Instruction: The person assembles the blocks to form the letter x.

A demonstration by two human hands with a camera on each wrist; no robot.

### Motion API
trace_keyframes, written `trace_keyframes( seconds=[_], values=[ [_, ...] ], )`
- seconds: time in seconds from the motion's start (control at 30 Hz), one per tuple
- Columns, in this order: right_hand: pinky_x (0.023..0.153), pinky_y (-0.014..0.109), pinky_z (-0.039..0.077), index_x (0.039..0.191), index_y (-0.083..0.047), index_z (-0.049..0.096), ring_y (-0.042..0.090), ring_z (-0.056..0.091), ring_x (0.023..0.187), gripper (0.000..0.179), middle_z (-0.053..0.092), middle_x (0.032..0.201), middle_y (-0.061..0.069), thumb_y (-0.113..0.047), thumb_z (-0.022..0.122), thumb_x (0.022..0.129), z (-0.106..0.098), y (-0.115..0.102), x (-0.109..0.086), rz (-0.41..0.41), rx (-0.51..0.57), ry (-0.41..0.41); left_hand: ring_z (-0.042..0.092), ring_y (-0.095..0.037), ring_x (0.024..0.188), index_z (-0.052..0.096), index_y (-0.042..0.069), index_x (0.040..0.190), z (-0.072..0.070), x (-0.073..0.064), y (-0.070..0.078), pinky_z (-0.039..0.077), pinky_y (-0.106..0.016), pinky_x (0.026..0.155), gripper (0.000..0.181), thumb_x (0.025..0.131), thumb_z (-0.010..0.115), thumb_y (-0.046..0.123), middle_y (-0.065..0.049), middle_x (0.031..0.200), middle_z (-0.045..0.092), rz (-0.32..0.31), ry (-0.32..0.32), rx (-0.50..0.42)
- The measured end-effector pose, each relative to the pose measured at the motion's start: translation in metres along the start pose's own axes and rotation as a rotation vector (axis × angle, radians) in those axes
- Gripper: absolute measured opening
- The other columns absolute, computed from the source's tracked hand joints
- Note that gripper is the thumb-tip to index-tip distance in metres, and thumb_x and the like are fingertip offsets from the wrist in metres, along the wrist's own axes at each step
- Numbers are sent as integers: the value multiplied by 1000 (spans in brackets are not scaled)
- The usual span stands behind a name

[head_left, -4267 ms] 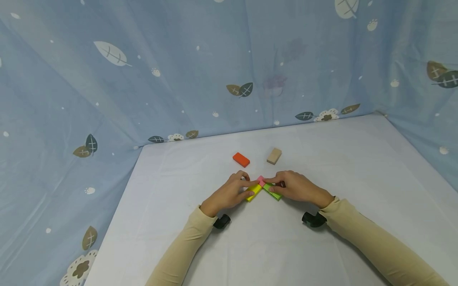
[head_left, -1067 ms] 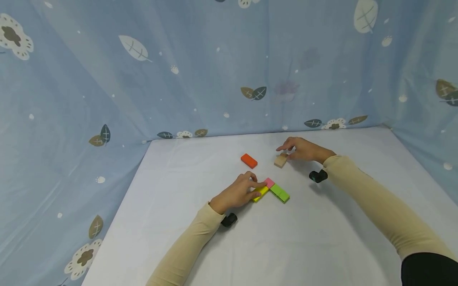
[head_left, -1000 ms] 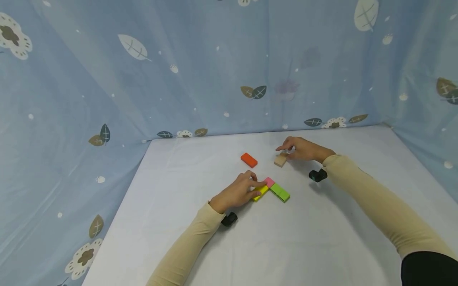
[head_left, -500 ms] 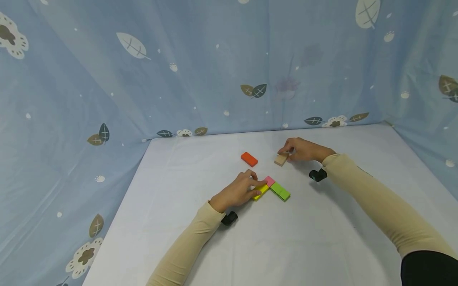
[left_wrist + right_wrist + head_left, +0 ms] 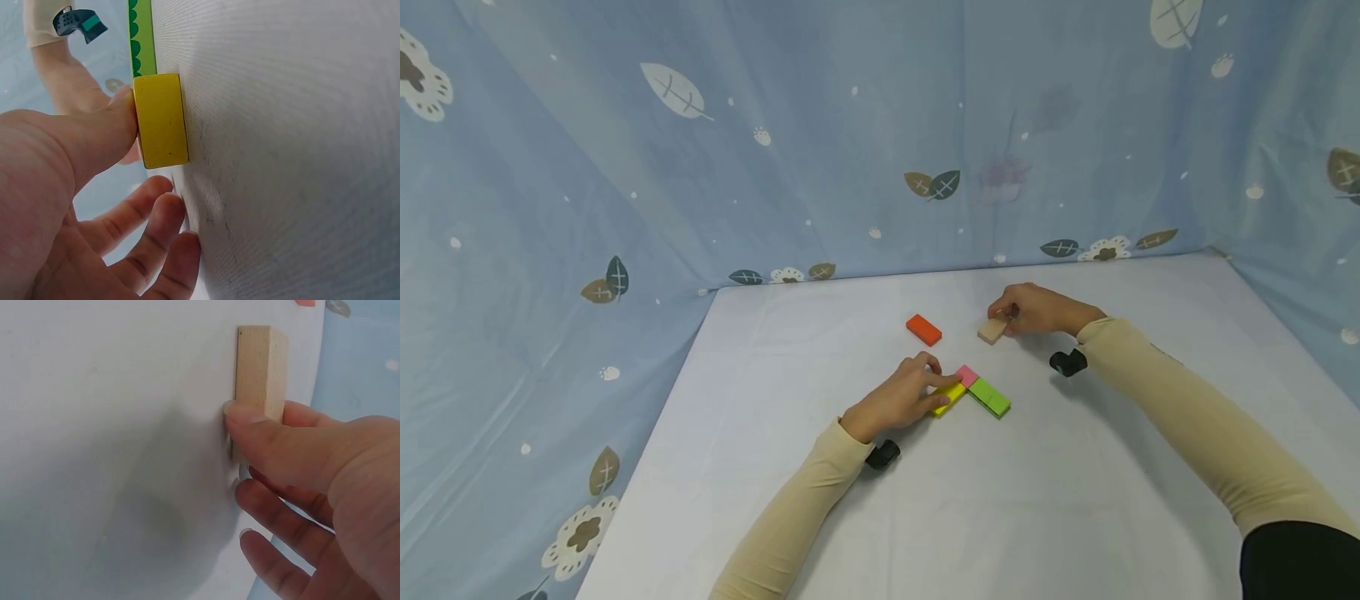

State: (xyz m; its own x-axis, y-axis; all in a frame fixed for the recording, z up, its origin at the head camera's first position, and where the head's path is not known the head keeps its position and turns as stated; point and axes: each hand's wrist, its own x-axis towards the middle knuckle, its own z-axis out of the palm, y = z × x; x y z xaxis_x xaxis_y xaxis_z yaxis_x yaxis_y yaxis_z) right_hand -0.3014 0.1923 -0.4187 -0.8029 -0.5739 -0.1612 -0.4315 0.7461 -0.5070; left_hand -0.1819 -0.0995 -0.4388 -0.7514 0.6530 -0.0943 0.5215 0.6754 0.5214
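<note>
In the head view, my left hand (image 5: pixel 901 395) rests on a yellow block (image 5: pixel 952 398), with the thumb on top and the index finger reaching the pink block (image 5: pixel 967 377) at its far end. The left wrist view shows the thumb against the yellow block's (image 5: pixel 161 122) upper face, the lower fingers free beside it. A green block (image 5: pixel 989 397) meets the pink one, making a corner with the yellow. My right hand (image 5: pixel 1037 310) pinches a plain wooden block (image 5: pixel 992 330) farther back. In the right wrist view, thumb and finger lie on opposite sides of this wooden block (image 5: pixel 253 369).
An orange-red block (image 5: pixel 923 330) lies on the white tabletop (image 5: pixel 1000 500), left of the wooden one. Behind the table hangs a blue curtain (image 5: pixel 850 150) with leaf prints. Dark wrist cameras sit under both sleeves.
Earlier, both hands were on the yellow, pink and green blocks. My right hand has since left the green block, reached back and closed its fingers on the wooden block. The left hand stays put.
</note>
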Motion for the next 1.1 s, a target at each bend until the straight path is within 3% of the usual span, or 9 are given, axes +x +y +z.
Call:
trace_keyframes(
  seconds=[0.37,1.1],
  values=[
    [85,37,50,121,-5,76,22,55,94,35,70,107,12,-2,81,86,-2,3,-5,11,6,-33,48,-27,113,62,19,144,1,1,-1,44,-31,93,44,101,69,24,-12,134,55,1,-3,10],
    [80,32,49,117,-6,77,21,55,91,32,67,98,10,-4,82,85,5,-3,-16,-45,56,-48,48,-26,111,61,20,144,0,3,-1,43,-32,91,44,101,68,24,-13,135,54,-4,-11,18]
  ],
)
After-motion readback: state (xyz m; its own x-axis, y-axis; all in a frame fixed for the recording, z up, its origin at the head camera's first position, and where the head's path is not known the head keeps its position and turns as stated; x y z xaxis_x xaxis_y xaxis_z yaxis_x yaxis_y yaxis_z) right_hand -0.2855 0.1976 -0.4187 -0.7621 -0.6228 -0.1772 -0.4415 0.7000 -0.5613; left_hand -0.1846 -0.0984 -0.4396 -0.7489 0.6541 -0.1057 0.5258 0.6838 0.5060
